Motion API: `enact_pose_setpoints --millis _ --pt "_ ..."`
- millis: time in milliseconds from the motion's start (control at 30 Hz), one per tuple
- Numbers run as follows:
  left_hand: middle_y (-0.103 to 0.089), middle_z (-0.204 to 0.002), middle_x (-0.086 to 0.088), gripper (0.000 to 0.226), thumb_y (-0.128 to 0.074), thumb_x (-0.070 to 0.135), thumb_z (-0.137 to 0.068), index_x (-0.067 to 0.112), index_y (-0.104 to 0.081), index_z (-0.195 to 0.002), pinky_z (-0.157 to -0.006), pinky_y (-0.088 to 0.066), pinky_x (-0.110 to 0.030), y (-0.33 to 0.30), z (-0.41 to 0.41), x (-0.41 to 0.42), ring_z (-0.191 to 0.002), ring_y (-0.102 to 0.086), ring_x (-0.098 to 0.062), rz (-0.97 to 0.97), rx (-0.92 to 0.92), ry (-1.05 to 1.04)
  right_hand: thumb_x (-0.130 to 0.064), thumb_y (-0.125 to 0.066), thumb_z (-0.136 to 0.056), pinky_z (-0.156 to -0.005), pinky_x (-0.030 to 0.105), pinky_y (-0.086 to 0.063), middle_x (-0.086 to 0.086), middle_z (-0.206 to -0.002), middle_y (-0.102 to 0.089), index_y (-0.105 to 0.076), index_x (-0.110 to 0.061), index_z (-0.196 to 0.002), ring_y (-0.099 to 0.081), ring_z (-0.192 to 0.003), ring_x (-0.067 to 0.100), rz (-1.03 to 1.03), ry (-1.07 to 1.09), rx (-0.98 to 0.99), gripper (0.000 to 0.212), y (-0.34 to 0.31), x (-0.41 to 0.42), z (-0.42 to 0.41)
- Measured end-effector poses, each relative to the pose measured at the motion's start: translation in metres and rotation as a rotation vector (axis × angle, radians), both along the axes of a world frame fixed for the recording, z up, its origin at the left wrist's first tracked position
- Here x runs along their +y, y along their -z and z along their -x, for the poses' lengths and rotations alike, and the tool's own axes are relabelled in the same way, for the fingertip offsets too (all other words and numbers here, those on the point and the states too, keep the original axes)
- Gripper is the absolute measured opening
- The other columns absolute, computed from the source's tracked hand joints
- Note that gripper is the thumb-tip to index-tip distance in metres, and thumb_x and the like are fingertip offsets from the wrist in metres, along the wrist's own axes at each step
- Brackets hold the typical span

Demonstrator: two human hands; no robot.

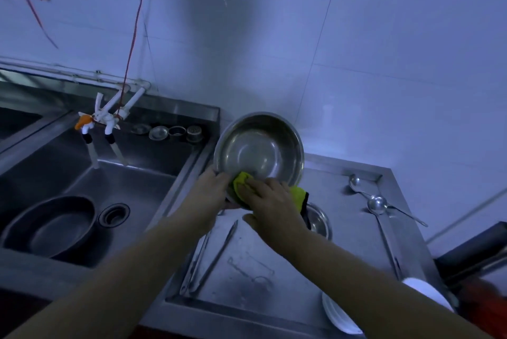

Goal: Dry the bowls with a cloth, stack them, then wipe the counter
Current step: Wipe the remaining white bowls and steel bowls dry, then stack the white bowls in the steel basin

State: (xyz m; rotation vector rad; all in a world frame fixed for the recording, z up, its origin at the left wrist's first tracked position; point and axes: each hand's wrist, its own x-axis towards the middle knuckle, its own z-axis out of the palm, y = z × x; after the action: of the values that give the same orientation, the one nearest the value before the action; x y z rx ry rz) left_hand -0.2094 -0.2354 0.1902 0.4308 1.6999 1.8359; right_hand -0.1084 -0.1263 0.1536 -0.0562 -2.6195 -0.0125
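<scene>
A steel bowl (259,146) is held tilted up above the counter, its inside facing me. My left hand (210,190) grips its lower left rim. My right hand (270,199) presses a yellow-green cloth (242,183) against the bowl's lower inner edge; part of the cloth (297,193) hangs out behind the hand. A smaller steel bowl (319,219) sits on the steel counter (274,284) just below my right wrist, partly hidden.
A sink (123,188) at left holds a large dark basin (49,225). Tongs (208,256) lie on the counter; two ladles (377,204) lie at right. White plates (340,314) sit at the front right edge. Taps (101,122) hang over the sink.
</scene>
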Motion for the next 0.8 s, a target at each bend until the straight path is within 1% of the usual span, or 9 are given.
enact_pose_setpoints --millis 67,233,300,367,433,500,633,733,800 --pt "-0.069 -0.077 -0.007 0.017 -0.050 0.008 -0.092 0.019 -0.062 -0.098 -0.050 -0.054 -0.026 0.008 0.003 0.003 -0.064 -0.069 -0.016 -0.012 -0.023 0.008 -0.013 -0.091 -0.045 -0.069 0.044 -0.051 0.016 -0.115 -0.066 -0.067 -0.006 -0.112 -0.063 -0.087 0.039 0.148 -0.026 0.025 0.072 0.007 -0.008 0.007" --pt "-0.067 -0.090 -0.002 0.025 -0.046 0.008 -0.095 0.031 -0.055 -0.093 -0.068 -0.058 -0.037 0.034 0.029 -0.005 -0.076 -0.067 -0.015 0.056 0.030 -0.083 0.011 -0.071 -0.065 -0.079 0.037 -0.050 0.014 -0.113 -0.067 -0.065 -0.004 -0.118 -0.058 -0.094 0.030 0.389 -0.140 0.123 0.056 0.026 0.005 0.002" --pt "-0.064 -0.097 0.004 0.025 -0.043 0.009 -0.097 0.028 -0.053 -0.108 -0.061 -0.057 -0.029 0.046 0.044 -0.013 -0.079 -0.066 -0.009 0.063 0.041 -0.120 0.011 -0.068 -0.066 -0.079 0.037 -0.050 0.012 -0.113 -0.067 -0.066 -0.006 -0.118 -0.055 -0.093 0.026 0.465 -0.079 0.120 0.055 0.043 0.013 -0.011" --pt "-0.062 -0.103 0.002 0.024 -0.044 0.012 -0.097 0.026 -0.051 -0.115 -0.055 -0.055 -0.023 0.063 0.055 -0.023 -0.086 -0.064 -0.013 0.099 -0.012 -0.152 0.009 -0.068 -0.064 -0.074 0.043 -0.052 0.015 -0.111 -0.067 -0.068 -0.003 -0.114 -0.059 -0.086 0.034 0.495 -0.032 0.072 0.051 0.069 0.018 -0.027" --pt "-0.062 -0.100 0.000 0.018 -0.045 0.013 -0.096 0.028 -0.055 -0.100 -0.050 -0.053 -0.020 0.080 0.061 -0.033 -0.085 -0.063 -0.016 0.133 -0.061 -0.198 0.007 -0.074 -0.061 -0.070 0.045 -0.053 0.017 -0.107 -0.068 -0.069 -0.001 -0.110 -0.063 -0.080 0.037 0.463 -0.012 -0.003 0.050 0.098 0.018 -0.043" --pt "-0.063 -0.097 -0.002 0.019 -0.045 0.015 -0.095 0.030 -0.055 -0.092 -0.049 -0.053 -0.019 0.097 0.063 -0.040 -0.083 -0.064 -0.018 0.170 -0.089 -0.223 0.004 -0.080 -0.060 -0.069 0.044 -0.053 0.015 -0.108 -0.069 -0.070 -0.003 -0.110 -0.064 -0.078 0.036 0.437 0.012 -0.082 0.052 0.127 0.012 -0.055" --pt "-0.062 -0.097 -0.004 0.015 -0.045 0.018 -0.096 0.019 -0.054 -0.107 -0.049 -0.054 -0.023 0.125 0.064 -0.052 -0.082 -0.065 -0.020 0.216 -0.172 -0.263 -0.012 -0.079 -0.064 -0.065 0.038 -0.053 0.010 -0.110 -0.069 -0.069 -0.009 -0.114 -0.065 -0.077 0.035 0.391 0.075 -0.180 0.051 0.173 -0.003 -0.074" --pt "-0.065 -0.094 -0.006 0.017 -0.043 0.020 -0.097 0.015 -0.055 -0.108 -0.048 -0.053 -0.021 0.136 0.062 -0.053 -0.080 -0.065 -0.019 0.264 -0.230 -0.231 -0.034 -0.091 -0.051 -0.064 0.037 -0.050 0.002 -0.108 -0.070 -0.072 -0.016 -0.108 -0.068 -0.084 0.029 0.330 0.134 -0.276 0.063 0.184 -0.010 -0.073" --pt "-0.066 -0.089 -0.006 0.017 -0.042 0.021 -0.098 0.017 -0.059 -0.096 -0.046 -0.052 -0.020 0.138 0.058 -0.048 -0.078 -0.064 -0.018 0.271 -0.255 -0.214 -0.036 -0.088 -0.057 -0.066 0.035 -0.051 -0.002 -0.102 -0.072 -0.074 -0.020 -0.100 -0.069 -0.083 0.022 0.311 0.204 -0.193 0.048 0.179 -0.009 -0.062"
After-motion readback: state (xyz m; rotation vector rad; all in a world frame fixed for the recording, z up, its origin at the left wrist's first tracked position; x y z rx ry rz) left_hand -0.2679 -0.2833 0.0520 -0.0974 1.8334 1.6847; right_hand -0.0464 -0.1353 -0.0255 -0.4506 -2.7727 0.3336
